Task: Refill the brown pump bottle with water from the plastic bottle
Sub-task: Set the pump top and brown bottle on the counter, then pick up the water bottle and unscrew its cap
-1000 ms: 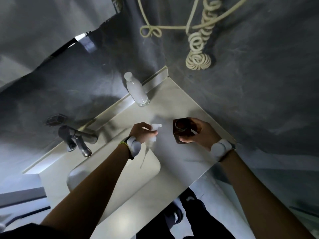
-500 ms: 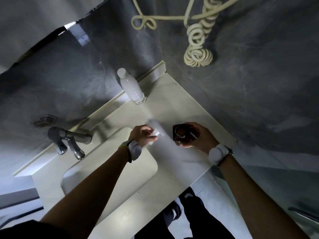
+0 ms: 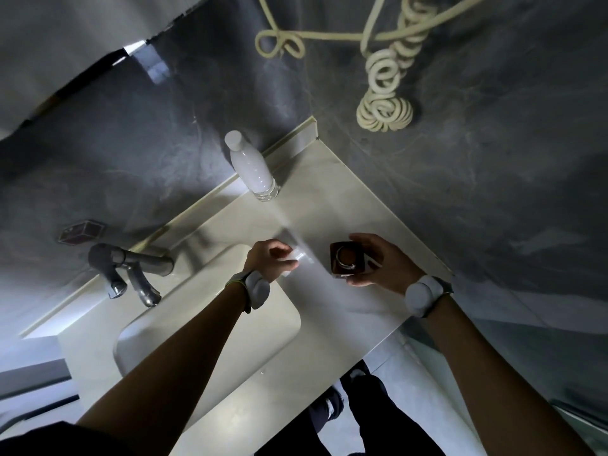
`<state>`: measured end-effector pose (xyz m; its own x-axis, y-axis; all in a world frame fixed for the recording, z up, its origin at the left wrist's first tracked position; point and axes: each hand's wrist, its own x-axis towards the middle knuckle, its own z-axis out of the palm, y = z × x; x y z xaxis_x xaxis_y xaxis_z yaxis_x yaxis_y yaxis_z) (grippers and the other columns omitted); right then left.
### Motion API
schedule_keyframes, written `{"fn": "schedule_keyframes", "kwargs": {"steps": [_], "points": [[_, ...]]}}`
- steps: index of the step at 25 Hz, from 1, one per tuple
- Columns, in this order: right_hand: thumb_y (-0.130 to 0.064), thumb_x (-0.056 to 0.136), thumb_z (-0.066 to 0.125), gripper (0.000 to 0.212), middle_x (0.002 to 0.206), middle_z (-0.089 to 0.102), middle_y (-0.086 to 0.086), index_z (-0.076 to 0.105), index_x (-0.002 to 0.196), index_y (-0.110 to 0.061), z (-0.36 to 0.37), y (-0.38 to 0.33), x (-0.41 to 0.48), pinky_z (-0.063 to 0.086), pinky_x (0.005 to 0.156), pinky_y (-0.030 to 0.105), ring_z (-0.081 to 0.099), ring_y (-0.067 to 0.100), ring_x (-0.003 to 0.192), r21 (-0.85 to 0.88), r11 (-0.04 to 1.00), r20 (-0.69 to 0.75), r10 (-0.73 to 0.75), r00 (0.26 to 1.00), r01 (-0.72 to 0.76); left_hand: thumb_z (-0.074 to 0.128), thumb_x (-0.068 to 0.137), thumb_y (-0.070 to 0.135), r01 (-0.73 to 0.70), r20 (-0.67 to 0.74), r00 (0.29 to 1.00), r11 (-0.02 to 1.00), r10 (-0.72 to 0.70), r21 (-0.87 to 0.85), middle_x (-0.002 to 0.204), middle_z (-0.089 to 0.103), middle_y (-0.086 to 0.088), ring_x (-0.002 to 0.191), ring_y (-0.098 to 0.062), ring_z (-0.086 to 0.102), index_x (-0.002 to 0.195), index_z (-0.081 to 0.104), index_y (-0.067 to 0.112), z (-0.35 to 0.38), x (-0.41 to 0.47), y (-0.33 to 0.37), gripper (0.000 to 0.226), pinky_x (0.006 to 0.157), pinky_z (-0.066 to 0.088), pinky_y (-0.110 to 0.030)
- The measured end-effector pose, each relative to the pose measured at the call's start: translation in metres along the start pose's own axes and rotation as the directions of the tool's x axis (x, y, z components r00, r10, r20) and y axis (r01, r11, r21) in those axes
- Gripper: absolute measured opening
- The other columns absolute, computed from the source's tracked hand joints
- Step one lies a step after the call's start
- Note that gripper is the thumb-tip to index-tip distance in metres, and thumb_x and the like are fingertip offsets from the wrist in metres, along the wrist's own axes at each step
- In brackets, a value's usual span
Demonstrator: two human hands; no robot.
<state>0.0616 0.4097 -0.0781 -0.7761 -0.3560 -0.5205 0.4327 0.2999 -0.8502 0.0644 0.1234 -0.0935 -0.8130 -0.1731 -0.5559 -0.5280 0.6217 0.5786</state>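
Note:
The brown pump bottle point(image 3: 346, 261) stands on the pale counter point(image 3: 332, 199) with its neck open and no pump in it. My right hand point(image 3: 378, 261) grips it from the right side. My left hand point(image 3: 269, 261) holds the white pump head point(image 3: 297, 258) low over the counter, just left of the bottle; the pump looks blurred. The plastic bottle point(image 3: 251, 171) with a white cap stands upright at the back of the counter, against the dark wall, away from both hands.
A sink basin point(image 3: 184, 340) lies under my left forearm, with a metal tap point(image 3: 131, 268) on its left. A coiled cream cord point(image 3: 385, 93) hangs on the dark wall. The counter's right edge runs close behind the brown bottle.
My left hand has carried the pump head away from above the sink and lowered it toward the counter beside the brown bottle. My right hand keeps hold of the bottle.

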Motion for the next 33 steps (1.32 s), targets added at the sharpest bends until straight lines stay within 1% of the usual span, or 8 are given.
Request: {"fn": "schedule_keyframes", "kwargs": {"steps": [5, 9, 14, 17, 21, 23, 28, 33], "points": [[-0.003, 0.073, 0.093, 0.09, 0.158, 0.051, -0.006, 0.051, 0.148, -0.031, -0.027, -0.027, -0.005, 0.035, 0.111, 0.028, 0.04, 0.009, 0.147, -0.047, 0.998, 0.1, -0.038, 0.994, 0.043, 0.093, 0.073, 0.013, 0.025, 0.0, 1.0, 0.996, -0.025, -0.089, 0.104, 0.08, -0.013, 0.092, -0.021, 0.071, 0.1, 0.077, 0.008, -0.013, -0.001, 0.01, 0.031, 0.102, 0.057, -0.038], [-0.018, 0.07, 0.093, 0.078, 0.152, 0.054, -0.016, 0.057, 0.135, -0.043, -0.032, -0.052, 0.003, 0.036, 0.111, 0.022, 0.041, 0.006, 0.148, -0.02, 0.993, 0.097, -0.11, 0.989, 0.112, 0.094, 0.07, 0.003, 0.061, -0.022, 0.997, 0.972, -0.067, -0.228, 0.108, 0.078, -0.023, 0.092, -0.021, 0.069, 0.09, 0.076, 0.011, -0.031, -0.002, 0.018, 0.028, 0.105, 0.056, -0.048], [-0.044, 0.057, 0.097, 0.07, 0.136, 0.065, -0.032, 0.069, 0.12, -0.056, -0.022, -0.088, 0.028, 0.039, 0.098, 0.01, 0.049, -0.014, 0.134, 0.008, 0.989, 0.082, -0.145, 0.986, 0.145, 0.091, 0.077, 0.01, -0.023, -0.134, 0.991, 0.97, -0.01, -0.243, 0.094, 0.078, -0.012, 0.082, -0.018, 0.068, 0.097, 0.078, 0.011, -0.07, -0.004, 0.034, 0.024, 0.086, 0.058, -0.039], [-0.045, 0.057, 0.099, 0.067, 0.134, 0.067, -0.032, 0.071, 0.117, -0.056, -0.01, -0.107, 0.047, 0.04, 0.103, 0.017, 0.052, -0.014, 0.13, 0.004, 0.989, 0.085, -0.145, 0.986, 0.145, 0.089, 0.08, 0.013, -0.068, -0.219, 0.976, 0.96, 0.008, -0.271, 0.089, 0.074, -0.004, 0.076, -0.014, 0.067, 0.1, 0.077, 0.012, -0.096, -0.004, 0.045, 0.023, 0.076, 0.054, -0.025], [-0.046, 0.056, 0.097, 0.071, 0.138, 0.067, -0.022, 0.07, 0.122, -0.044, 0.009, -0.137, 0.075, 0.043, 0.112, 0.027, 0.055, -0.001, 0.135, 0.007, 0.988, 0.085, -0.154, 0.984, 0.154, 0.086, 0.083, 0.012, -0.143, -0.34, 0.939, 0.949, 0.041, -0.28, 0.108, 0.071, -0.007, 0.094, -0.015, 0.066, 0.115, 0.072, -0.001, -0.135, -0.001, 0.065, 0.037, 0.066, 0.048, -0.001], [-0.038, 0.062, 0.097, 0.075, 0.142, 0.066, -0.016, 0.067, 0.13, -0.035, 0.019, -0.149, 0.086, 0.044, 0.112, 0.029, 0.055, 0.005, 0.137, 0.029, 0.987, 0.098, -0.163, 0.982, 0.161, 0.084, 0.086, 0.015, -0.169, -0.356, 0.931, 0.957, 0.077, -0.236, 0.115, 0.069, -0.006, 0.103, -0.014, 0.064, 0.124, 0.07, 0.0, -0.152, -0.001, 0.077, 0.043, 0.082, 0.049, -0.01], [-0.02, 0.076, 0.094, 0.071, 0.146, 0.064, -0.003, 0.063, 0.14, -0.02, 0.043, -0.174, 0.112, 0.046, 0.115, 0.035, 0.054, 0.015, 0.14, 0.02, 0.983, 0.108, -0.181, 0.978, 0.18, 0.084, 0.086, 0.009, -0.218, -0.318, 0.944, 0.892, 0.09, -0.396, 0.119, 0.067, -0.007, 0.119, -0.027, 0.069, 0.135, 0.061, 0.004, -0.174, 0.009, 0.092, 0.054, 0.107, 0.054, -0.037], [-0.016, 0.078, 0.092, 0.073, 0.135, 0.061, -0.005, 0.056, 0.141, -0.022, 0.066, -0.186, 0.143, 0.05, 0.106, 0.034, 0.06, 0.016, 0.129, 0.004, 0.98, 0.109, -0.198, 0.974, 0.199, 0.087, 0.083, 0.013, -0.23, -0.278, 0.952, 0.9, 0.13, -0.37, 0.137, 0.067, -0.014, 0.122, -0.026, 0.068, 0.138, 0.059, 0.007, -0.177, 0.028, 0.098, 0.061, 0.108, 0.055, -0.038]]}}
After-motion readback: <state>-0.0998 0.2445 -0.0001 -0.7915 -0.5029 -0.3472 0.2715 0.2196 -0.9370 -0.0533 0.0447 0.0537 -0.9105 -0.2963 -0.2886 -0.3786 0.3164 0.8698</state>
